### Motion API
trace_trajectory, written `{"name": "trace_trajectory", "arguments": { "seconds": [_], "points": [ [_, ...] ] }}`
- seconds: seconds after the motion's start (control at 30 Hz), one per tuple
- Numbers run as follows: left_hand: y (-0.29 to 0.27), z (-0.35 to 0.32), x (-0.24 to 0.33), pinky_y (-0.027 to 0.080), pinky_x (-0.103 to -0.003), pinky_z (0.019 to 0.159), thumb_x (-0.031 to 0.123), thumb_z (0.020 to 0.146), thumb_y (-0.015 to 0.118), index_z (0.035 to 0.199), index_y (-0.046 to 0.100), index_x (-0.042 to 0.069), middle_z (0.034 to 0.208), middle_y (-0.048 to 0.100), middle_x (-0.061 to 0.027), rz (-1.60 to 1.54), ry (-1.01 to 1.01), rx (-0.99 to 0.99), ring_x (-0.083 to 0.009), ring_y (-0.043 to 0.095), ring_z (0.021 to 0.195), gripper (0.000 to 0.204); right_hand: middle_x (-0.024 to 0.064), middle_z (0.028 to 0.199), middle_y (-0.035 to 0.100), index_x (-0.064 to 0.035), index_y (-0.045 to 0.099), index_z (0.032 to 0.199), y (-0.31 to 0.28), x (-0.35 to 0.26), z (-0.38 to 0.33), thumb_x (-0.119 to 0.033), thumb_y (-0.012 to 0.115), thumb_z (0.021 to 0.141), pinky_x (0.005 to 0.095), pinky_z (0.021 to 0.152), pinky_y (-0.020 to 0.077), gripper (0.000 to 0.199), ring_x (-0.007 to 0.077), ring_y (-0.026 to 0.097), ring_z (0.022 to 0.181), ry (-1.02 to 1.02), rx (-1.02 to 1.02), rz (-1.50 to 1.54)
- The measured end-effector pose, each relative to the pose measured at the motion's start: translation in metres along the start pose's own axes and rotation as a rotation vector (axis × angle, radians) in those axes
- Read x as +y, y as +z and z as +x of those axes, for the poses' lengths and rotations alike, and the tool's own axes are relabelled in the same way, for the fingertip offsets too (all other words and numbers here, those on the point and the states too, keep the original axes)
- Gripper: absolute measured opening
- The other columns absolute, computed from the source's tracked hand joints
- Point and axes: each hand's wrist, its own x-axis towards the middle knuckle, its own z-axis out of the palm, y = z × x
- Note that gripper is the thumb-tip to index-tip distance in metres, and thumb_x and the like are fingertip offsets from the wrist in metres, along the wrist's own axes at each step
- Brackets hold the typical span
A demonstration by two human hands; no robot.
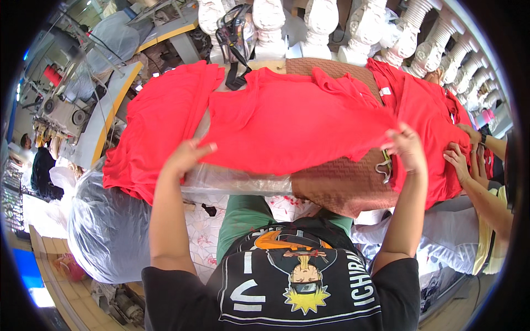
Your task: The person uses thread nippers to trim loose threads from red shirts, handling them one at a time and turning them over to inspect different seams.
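A red shirt is spread in front of me, its near edge bowed and lifted between my hands. My left hand is closed at its near left corner, thumb stretched out along the cloth; part of the fingers is hidden. At the opposite corner my right hand pinches the fabric, slightly blurred. Beneath the shirt lie a brown textured cover and clear plastic on the table. Close to my right hand is a small greenish-and-metal tool, perhaps thread snips.
Stacked red garments lie left; another red pile lies right, with a co-worker's hands on it. A clear bag with black straps sits at the back before white balusters. Sewing machines stand left, above a plastic-wrapped bundle.
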Motion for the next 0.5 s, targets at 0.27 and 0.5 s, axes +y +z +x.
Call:
{"name": "trace_trajectory", "arguments": {
  "seconds": [0.27,0.5],
  "points": [
    [-0.114,-0.084,0.074,0.055,-0.028,0.064,0.030,0.100,0.054,0.112,0.062,0.002,0.095,0.070,-0.0084,-1.052,0.804,0.192,-0.0165,0.068,0.080,0.032,0.0093,0.108,0.068,-0.0015,0.057,0.121,-0.091,-0.142,0.010,-0.020,0.057,0.098,0.0288,0.087,0.0507,0.029,0.0207,0.063,0.104,-0.626,-0.243,0.421],
    [-0.152,-0.108,0.000,0.058,-0.029,0.073,0.029,0.093,0.067,0.106,0.066,0.011,0.094,0.070,-0.0008,-0.880,0.343,0.556,-0.0101,0.066,0.078,0.022,0.0055,0.112,0.065,-0.0011,0.057,0.122,0.146,-0.131,0.097,-0.014,0.063,0.095,0.0308,0.094,0.0504,0.031,0.0196,0.064,0.103,-0.205,-0.440,0.202]
  ]
}}
